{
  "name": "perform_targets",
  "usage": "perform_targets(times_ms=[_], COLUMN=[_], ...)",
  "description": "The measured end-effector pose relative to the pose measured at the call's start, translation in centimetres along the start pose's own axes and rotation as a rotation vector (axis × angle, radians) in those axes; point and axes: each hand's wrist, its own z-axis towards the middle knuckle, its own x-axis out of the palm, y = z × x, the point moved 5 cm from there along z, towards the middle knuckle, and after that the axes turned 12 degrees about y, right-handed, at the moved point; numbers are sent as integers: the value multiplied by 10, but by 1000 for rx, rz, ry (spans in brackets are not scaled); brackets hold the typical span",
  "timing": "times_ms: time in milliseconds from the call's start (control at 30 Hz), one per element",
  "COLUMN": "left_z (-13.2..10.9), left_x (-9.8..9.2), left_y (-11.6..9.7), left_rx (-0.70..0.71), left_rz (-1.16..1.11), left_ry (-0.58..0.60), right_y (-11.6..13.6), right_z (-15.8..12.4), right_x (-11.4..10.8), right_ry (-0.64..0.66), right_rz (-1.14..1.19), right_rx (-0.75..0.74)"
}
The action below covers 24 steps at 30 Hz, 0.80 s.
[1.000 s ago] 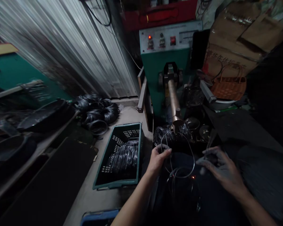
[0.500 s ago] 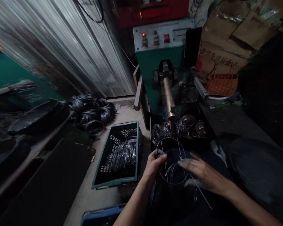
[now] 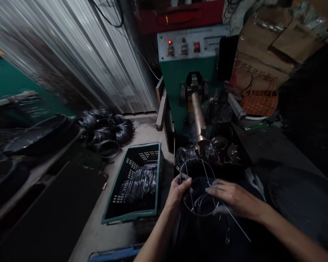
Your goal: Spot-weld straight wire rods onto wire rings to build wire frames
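Left hand (image 3: 178, 193) curled around a wire loop (image 3: 198, 187); right hand (image 3: 235, 198) apart from it, fingers on the same loop, grip not discernible. The loop lies just before a wire coil (image 3: 194, 154) at the end of the metal rod (image 3: 198, 116) of a green machine (image 3: 180, 71), near a green crate (image 3: 129, 217) of wire rings (image 3: 136, 185).

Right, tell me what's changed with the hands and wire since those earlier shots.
The right hand has moved left, in from the side, onto the wire loops; a straight wire end now runs down-right beneath it. The left hand still grips the loops. The crate and wire coil stayed put.
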Motion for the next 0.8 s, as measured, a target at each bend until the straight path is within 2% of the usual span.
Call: perform_targets(times_ms=[233, 500, 600, 700, 800], left_z=[7, 9, 9, 22, 51], left_x=[7, 6, 3, -4, -13], left_y=[-7, -7, -7, -13, -28], left_rx=[29, 22, 38, 50, 65], left_rz=[-49, -36, -32, -29, 4], left_ry=[-1, -15, -38, -64, -72], right_y=[-3, -9, -10, -31, -79], right_z=[5, 8, 6, 6, 14], right_x=[-13, -15, -16, -21, -27], right_ry=[-2, 18, 14, -71, -307], right_rz=[29, 42, 26, 140, 428], right_rx=[-5, -19, 33, 124, 308])
